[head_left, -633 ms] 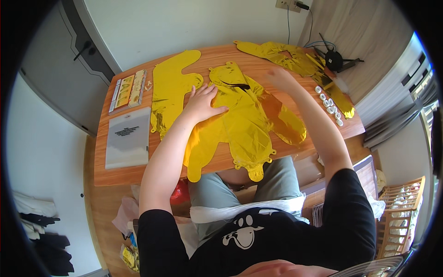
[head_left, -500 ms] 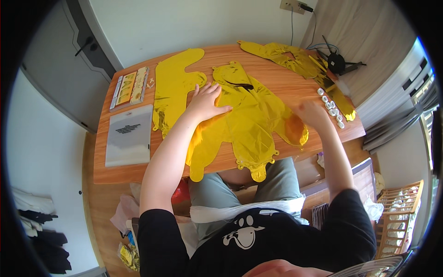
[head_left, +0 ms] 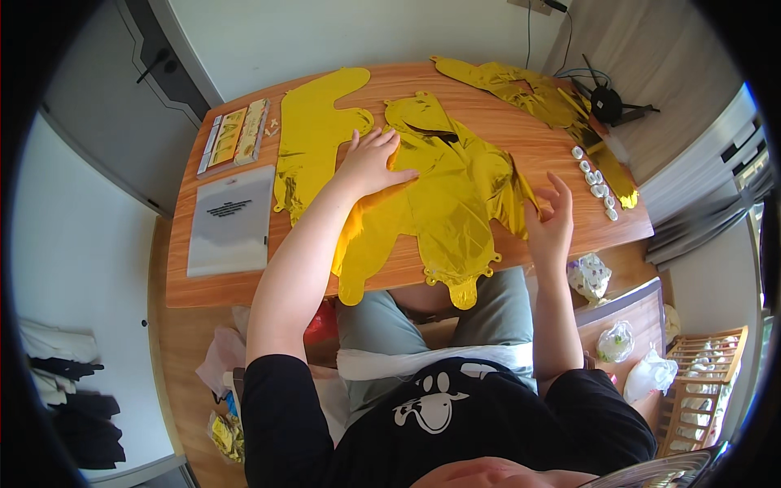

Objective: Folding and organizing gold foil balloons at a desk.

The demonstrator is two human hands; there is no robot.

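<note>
A flat, uninflated gold foil balloon (head_left: 443, 195) with several rounded lobes and small tabs lies creased across the middle of the table, its lower lobes over the near edge. My left hand (head_left: 373, 167) rests flat on its left part, fingers and thumb spread. By the balloon's right edge, which is folded upward, my right hand (head_left: 551, 224) is raised with fingers apart. Its thumb is against or close to the foil; contact cannot be made out. Another flat gold foil balloon (head_left: 309, 130) lies to the left, and a long crumpled gold foil piece (head_left: 521, 98) lies at the far right.
The wooden table (head_left: 220, 289) holds a flat box (head_left: 236, 134) and a translucent pouch (head_left: 232, 220) at left. Small white rolls (head_left: 598, 191) line the right side, near a black router (head_left: 606, 104). Plastic bags (head_left: 651, 374) and a wooden rack (head_left: 704, 382) stand lower right.
My right hand has drawn nearer and its fingers have spread. The balloon's right lobe, flat before, is now folded up. My left hand stays on the foil; the whole view has shifted slightly.
</note>
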